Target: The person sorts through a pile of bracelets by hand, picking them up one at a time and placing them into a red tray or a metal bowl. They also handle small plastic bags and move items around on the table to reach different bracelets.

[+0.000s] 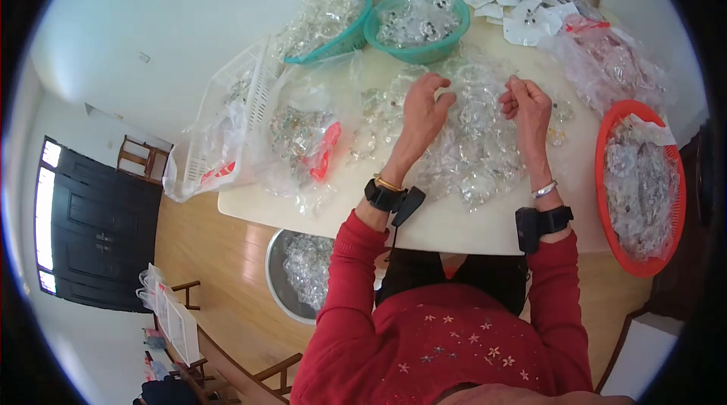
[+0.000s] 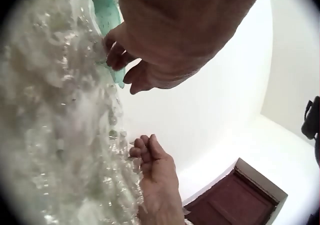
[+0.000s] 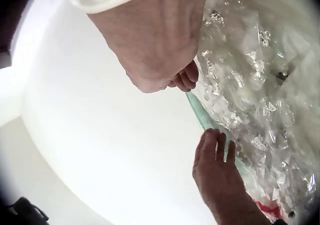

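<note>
Hands: left hand (image 1: 424,113) is curled, pinching into the bags (image 1: 477,155) heaped mid-surface (image 1: 454,229); right hand (image 1: 526,106) is clenched just above them, can't tell if it holds one. I'd say they're light, crinkly, slippery, so pinch a corner. What's inside them is too small for me to make out.

A loose heap of clear plastic packets (image 1: 469,140) lies spread across the middle of the pale bench (image 1: 454,227). They are small, crinkled and glossy, overlapping one another, with small dark or shiny bits inside.
</note>
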`<state>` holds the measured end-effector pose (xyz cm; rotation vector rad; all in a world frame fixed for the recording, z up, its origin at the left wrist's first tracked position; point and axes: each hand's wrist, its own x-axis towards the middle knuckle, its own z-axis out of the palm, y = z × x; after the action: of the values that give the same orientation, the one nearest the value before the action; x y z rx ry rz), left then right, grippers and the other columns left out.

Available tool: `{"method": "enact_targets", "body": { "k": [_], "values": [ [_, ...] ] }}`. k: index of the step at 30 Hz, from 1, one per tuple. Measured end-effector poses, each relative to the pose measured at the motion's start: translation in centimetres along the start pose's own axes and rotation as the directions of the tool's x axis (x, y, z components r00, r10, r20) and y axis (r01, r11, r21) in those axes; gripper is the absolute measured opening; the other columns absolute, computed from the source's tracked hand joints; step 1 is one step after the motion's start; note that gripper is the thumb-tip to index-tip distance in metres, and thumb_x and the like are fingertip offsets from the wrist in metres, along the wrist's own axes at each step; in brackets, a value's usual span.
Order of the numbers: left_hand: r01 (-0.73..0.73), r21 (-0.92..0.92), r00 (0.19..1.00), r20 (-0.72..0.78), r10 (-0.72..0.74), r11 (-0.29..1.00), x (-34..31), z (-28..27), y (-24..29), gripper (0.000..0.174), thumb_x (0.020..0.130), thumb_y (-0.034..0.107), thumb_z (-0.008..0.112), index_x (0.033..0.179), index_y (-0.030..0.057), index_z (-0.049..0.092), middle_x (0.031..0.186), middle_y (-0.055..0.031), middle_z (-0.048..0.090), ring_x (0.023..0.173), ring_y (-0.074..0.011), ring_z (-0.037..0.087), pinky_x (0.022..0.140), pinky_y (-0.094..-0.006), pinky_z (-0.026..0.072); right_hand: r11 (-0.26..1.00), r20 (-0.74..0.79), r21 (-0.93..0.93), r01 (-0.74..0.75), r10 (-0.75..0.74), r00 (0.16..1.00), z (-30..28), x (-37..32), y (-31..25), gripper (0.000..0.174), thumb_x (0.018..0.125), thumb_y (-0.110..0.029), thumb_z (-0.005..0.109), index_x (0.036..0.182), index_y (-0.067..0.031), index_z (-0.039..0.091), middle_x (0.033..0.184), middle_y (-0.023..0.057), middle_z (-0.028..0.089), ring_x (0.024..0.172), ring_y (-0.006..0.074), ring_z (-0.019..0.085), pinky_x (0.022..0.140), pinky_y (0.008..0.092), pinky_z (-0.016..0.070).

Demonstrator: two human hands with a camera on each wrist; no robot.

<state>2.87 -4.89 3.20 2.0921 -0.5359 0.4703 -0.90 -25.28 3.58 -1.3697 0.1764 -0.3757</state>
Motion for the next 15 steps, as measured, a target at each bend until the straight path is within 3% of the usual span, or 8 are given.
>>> {"method": "enact_targets", "body": {
  "k": [1,3,5,7,10,11,14,15],
  "values": [
    [-0.175,0.280,0.982,-0.019,0.188,0.944,-1.0,-0.2,-0.7,0.045,0.075,0.021,0.066,0.111,-0.0031,0.054,0.112,-0.0215,0.055,0.102,-0.0324,0.053,0.086,-0.0415,0.0428,1.000,-0.034,-0.012,0.020,-0.021,0.999,-0.2,0.1,0.1,0.030,0.088,-0.030,0.056,0.082,-0.0013,0.061,0.062,0.0034,0.059,0.049,0.0076,0.050,0.046,0.0203,0.0401],
    [-0.101,0.369,0.991,-0.047,0.127,0.924,-1.9,-1.1,-0.5,0.047,0.074,0.023,0.067,0.112,-0.0025,0.054,0.115,-0.0220,0.053,0.106,-0.0340,0.049,0.089,-0.0424,0.0404,0.999,-0.064,-0.032,0.027,-0.029,0.997,-0.6,0.5,0.9,0.030,0.088,-0.030,0.056,0.082,-0.0011,0.061,0.062,0.0033,0.059,0.049,0.0074,0.050,0.047,0.0201,0.0404],
    [0.018,0.545,0.990,-0.127,0.060,0.838,-2.0,-2.2,-0.4,0.051,0.072,0.026,0.068,0.113,-0.0012,0.054,0.120,-0.0230,0.049,0.114,-0.0373,0.042,0.095,-0.0443,0.0355,0.992,-0.142,-0.057,0.108,-0.115,0.983,-1.5,1.4,1.5,0.032,0.087,-0.031,0.057,0.089,-0.0005,0.062,0.075,0.0071,0.063,0.063,0.0119,0.057,0.057,0.0225,0.0444],
    [0.063,0.482,0.996,-0.089,-0.023,0.874,-2.0,-2.8,-1.0,0.051,0.071,0.027,0.069,0.113,-0.0002,0.055,0.120,-0.0225,0.050,0.114,-0.0368,0.042,0.095,-0.0438,0.0351,0.986,-0.180,-0.078,0.150,-0.162,0.970,-1.6,1.9,1.8,0.033,0.087,-0.032,0.057,0.092,-0.0001,0.063,0.082,0.0090,0.065,0.070,0.0141,0.060,0.061,0.0237,0.0464],
    [0.166,0.355,0.984,-0.001,-0.177,0.920,-1.9,-3.0,-1.6,0.051,0.071,0.028,0.069,0.112,0.0018,0.056,0.120,-0.0214,0.050,0.115,-0.0357,0.042,0.096,-0.0427,0.0344,0.691,-0.029,-0.638,0.338,-0.461,0.887,-1.4,2.2,2.1,0.034,0.083,-0.028,0.062,0.104,-0.0020,0.063,0.112,0.0118,0.061,0.103,0.0195,0.056,0.083,0.0305,0.0450],
    [0.122,0.326,0.990,0.024,-0.138,0.937,-2.0,-3.0,-1.7,0.050,0.070,0.027,0.069,0.112,0.0027,0.057,0.120,-0.0205,0.050,0.114,-0.0358,0.042,0.096,-0.0425,0.0347,0.690,-0.026,-0.642,0.335,-0.455,0.890,-1.2,1.8,2.0,0.034,0.083,-0.028,0.062,0.104,-0.0020,0.063,0.112,0.0118,0.061,0.103,0.0195,0.056,0.083,0.0305,0.0450],
    [0.042,0.266,0.996,0.063,-0.061,0.963,-2.1,-3.1,-2.0,0.049,0.069,0.024,0.069,0.112,0.0045,0.057,0.120,-0.0186,0.051,0.113,-0.0358,0.043,0.095,-0.0422,0.0352,0.494,0.404,-0.728,0.476,-0.252,0.879,-0.6,0.9,1.7,0.039,0.076,-0.023,0.068,0.110,-0.0046,0.062,0.129,0.0107,0.050,0.122,0.0194,0.044,0.095,0.0329,0.0374],
    [-0.004,0.245,0.996,0.086,-0.018,0.969,-2.1,-2.9,-1.9,0.048,0.069,0.022,0.069,0.112,0.0048,0.057,0.119,-0.0171,0.052,0.112,-0.0349,0.043,0.094,-0.0419,0.0355,0.492,0.410,-0.727,0.478,-0.247,0.878,-0.5,0.8,1.7,0.039,0.076,-0.023,0.068,0.110,-0.0046,0.062,0.129,0.0107,0.050,0.122,0.0194,0.044,0.095,0.0329,0.0374]
  ]
}}
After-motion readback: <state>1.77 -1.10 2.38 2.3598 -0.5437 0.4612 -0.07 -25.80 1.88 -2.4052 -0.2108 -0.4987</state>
